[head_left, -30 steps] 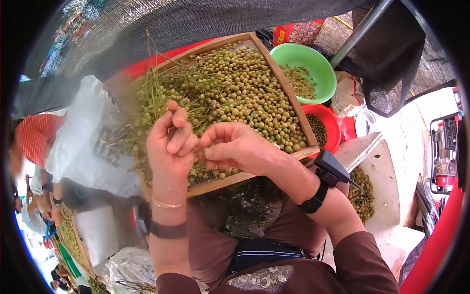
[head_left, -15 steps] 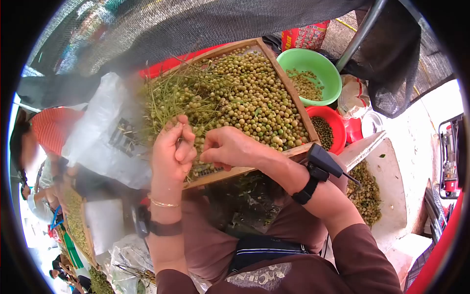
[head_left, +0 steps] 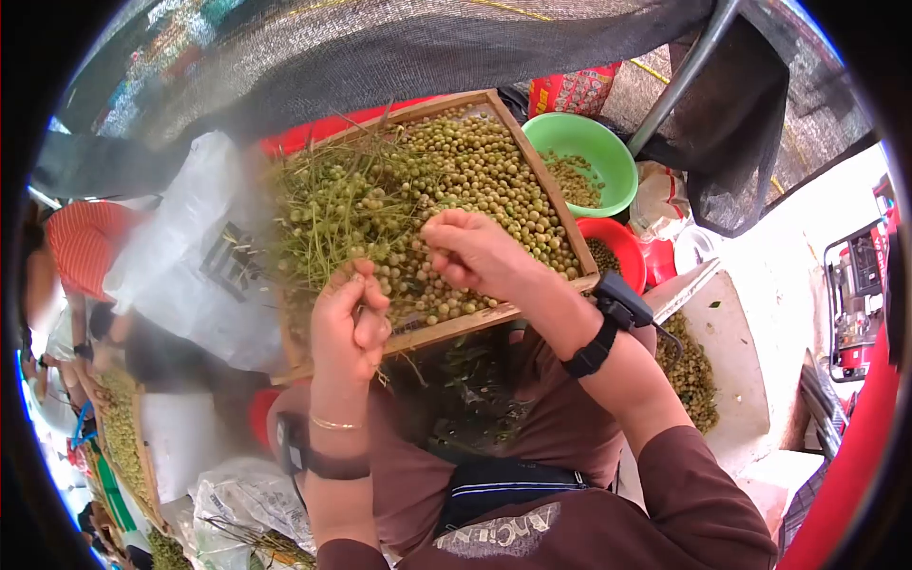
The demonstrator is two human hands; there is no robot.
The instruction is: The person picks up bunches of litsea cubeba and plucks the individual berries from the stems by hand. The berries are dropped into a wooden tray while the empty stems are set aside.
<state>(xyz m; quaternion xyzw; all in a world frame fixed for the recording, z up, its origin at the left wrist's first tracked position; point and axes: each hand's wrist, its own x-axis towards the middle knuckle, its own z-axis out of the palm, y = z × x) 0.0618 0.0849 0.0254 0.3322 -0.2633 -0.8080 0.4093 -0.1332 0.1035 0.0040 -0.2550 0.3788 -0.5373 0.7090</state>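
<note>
A wooden-framed tray (head_left: 446, 337) rests before me, heaped with small round green-yellow fruits (head_left: 499, 176). Thin green stalks (head_left: 323, 209) with fruits on them pile over its left part. My left hand (head_left: 351, 323) is closed above the tray's near edge, and stalk ends poke out below its fingers. Up and to the right, over the loose fruits, my right hand (head_left: 475, 252) is closed in a pinch; whatever its fingertips hold is hidden or too small to name. The two hands are apart.
Right of the tray stand a green basin (head_left: 622, 161) and a red basin (head_left: 622, 242), both holding fruits. More fruits lie in a white container (head_left: 746, 351) near my knee. Translucent plastic (head_left: 190, 275) hangs at left, near a person in striped red clothing (head_left: 85, 242).
My right hand has moved up and right, away from the left hand. My left hand has shifted slightly down and right, still closed. The whole view has also shifted a little.
</note>
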